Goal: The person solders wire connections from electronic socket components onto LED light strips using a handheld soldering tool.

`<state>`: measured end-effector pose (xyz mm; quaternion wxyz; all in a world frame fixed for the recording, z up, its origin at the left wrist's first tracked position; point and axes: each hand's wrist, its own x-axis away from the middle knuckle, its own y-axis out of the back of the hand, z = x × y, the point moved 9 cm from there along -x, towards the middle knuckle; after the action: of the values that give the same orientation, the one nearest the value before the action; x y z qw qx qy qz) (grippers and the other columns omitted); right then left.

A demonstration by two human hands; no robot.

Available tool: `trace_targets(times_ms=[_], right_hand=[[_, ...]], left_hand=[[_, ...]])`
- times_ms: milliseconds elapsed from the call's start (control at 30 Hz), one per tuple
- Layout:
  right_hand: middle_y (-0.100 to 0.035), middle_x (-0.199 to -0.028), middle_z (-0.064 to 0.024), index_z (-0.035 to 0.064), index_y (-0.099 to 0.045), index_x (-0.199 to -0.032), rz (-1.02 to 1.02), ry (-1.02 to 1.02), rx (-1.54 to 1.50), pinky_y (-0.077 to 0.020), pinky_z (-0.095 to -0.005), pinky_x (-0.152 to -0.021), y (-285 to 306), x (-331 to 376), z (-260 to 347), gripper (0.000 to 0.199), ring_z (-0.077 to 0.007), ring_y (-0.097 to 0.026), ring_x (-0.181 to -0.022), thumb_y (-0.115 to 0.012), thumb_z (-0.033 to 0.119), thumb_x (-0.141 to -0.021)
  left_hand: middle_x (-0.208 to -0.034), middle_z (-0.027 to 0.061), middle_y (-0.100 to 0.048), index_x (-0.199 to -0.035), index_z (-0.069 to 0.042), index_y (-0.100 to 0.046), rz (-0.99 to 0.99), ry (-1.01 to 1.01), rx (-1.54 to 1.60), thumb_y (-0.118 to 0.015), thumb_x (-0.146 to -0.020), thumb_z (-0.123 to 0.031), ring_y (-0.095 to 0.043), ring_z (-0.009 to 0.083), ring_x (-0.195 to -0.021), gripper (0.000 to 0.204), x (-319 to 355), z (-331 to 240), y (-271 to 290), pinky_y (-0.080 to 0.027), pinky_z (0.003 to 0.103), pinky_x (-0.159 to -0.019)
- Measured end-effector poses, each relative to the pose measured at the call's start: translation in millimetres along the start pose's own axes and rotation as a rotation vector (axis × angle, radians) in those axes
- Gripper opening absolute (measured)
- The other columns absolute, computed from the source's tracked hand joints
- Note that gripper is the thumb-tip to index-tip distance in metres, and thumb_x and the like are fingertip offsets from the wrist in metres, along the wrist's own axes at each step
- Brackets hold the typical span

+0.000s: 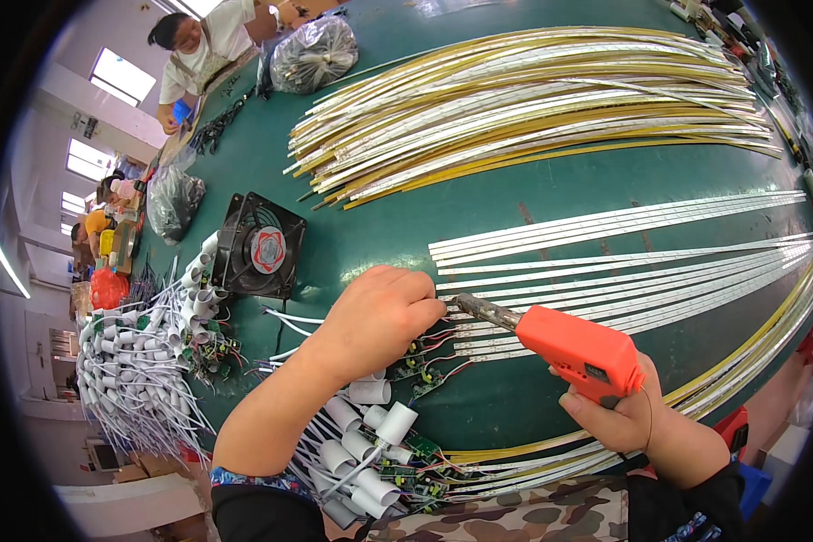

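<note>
My right hand (619,411) is wrapped around the handle of a red soldering gun (574,348), a thin cord hanging by the wrist. The gun's dark metal tip reaches left to the end of one of the white LED strips (623,298) laid side by side. Right at that strip end, my left hand (379,316) is closed in a pinch; what its fingertips hold is hidden. Below the left hand, thin red and white wires (438,336) run from small green circuit boards (411,366) to strip ends.
White plastic tubes with boards and cables (370,452) crowd the near side; a bigger heap (140,370) lies left. A black fan (260,246) stands behind my left hand. Many white and yellow strips (533,108) cover the table's far side. A co-worker (203,45) sits at the far left.
</note>
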<state>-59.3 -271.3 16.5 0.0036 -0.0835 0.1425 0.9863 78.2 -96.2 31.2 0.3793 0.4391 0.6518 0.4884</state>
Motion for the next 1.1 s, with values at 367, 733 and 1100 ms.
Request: trace_targets(times_ms=[367,733,1100], right_hand=[[-0.065,-0.088,-0.0095,0.0015,-0.063,-0.126,0.025,-0.005,0.010,-0.0492,-0.0334,-0.063,-1.3,-3.0,2.5,0.049,-0.0238,-0.060,-0.065,-0.077,0.010,-0.081],[-0.069,-0.105,-0.0172,-0.0026,-0.058,-0.127,0.080,-0.009,0.008,-0.0546,-0.0368,-0.076,-4.4,-4.0,2.8,0.052,-0.0333,-0.070,-0.086,-0.078,0.009,-0.081],[-0.069,-0.101,-0.0142,-0.0007,-0.060,-0.125,0.081,-0.063,-0.027,-0.0543,-0.0353,-0.074,-1.2,-1.5,1.4,0.049,-0.0278,-0.069,-0.082,-0.078,0.007,-0.080]], left_hand=[[-0.089,0.0052,-0.065,-0.092,-0.007,-0.072,0.000,-0.036,-0.004,-0.066,-0.074,-0.005,-0.064,0.0280,-0.087,0.019,-3.0,-2.7,-0.7,-0.050,0.041,-0.081],[-0.088,0.0053,-0.065,-0.091,-0.006,-0.071,0.008,-0.036,-0.003,-0.066,-0.074,-0.005,-0.064,0.0277,-0.086,0.018,-3.2,-2.1,-1.7,-0.050,0.040,-0.080],[-0.089,0.0048,-0.066,-0.091,-0.007,-0.072,0.019,-0.023,-0.007,-0.066,-0.074,-0.004,-0.064,0.0276,-0.087,0.019,-3.0,-0.4,-2.7,-0.050,0.040,-0.079]])
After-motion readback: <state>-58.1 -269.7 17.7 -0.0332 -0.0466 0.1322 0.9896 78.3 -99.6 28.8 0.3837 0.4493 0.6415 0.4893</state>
